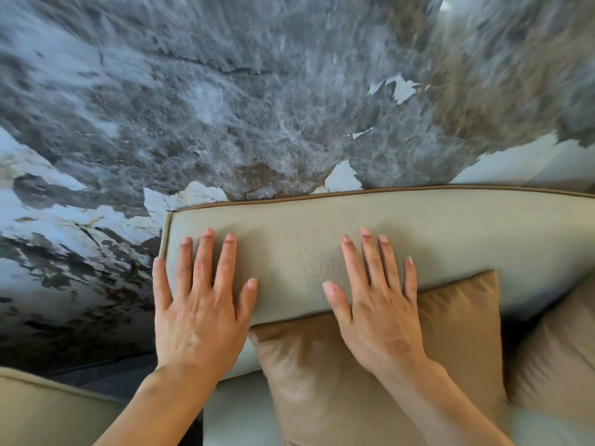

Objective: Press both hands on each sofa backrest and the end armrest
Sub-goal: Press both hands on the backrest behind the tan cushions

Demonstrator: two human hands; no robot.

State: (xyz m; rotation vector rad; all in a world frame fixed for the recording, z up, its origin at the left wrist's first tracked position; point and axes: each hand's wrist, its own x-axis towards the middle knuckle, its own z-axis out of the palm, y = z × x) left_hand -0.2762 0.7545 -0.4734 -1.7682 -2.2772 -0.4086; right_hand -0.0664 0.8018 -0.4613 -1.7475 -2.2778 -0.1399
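Note:
A pale beige leather sofa backrest (450, 226) with tan piping runs from the middle to the right edge. My left hand (201, 304) lies flat on its left end, fingers spread, palm down. My right hand (378, 304) lies flat on the same backrest further right, fingers spread, its heel over a tan cushion (338, 375). Neither hand holds anything. Another beige upholstered piece (48, 410) shows at the lower left; I cannot tell whether it is an armrest or a backrest.
A grey and white marbled wall (257, 91) stands right behind the backrest. A second tan cushion (553, 355) leans at the right. The pale seat (238, 413) shows below the cushions. A dark gap (106, 375) separates the two beige pieces.

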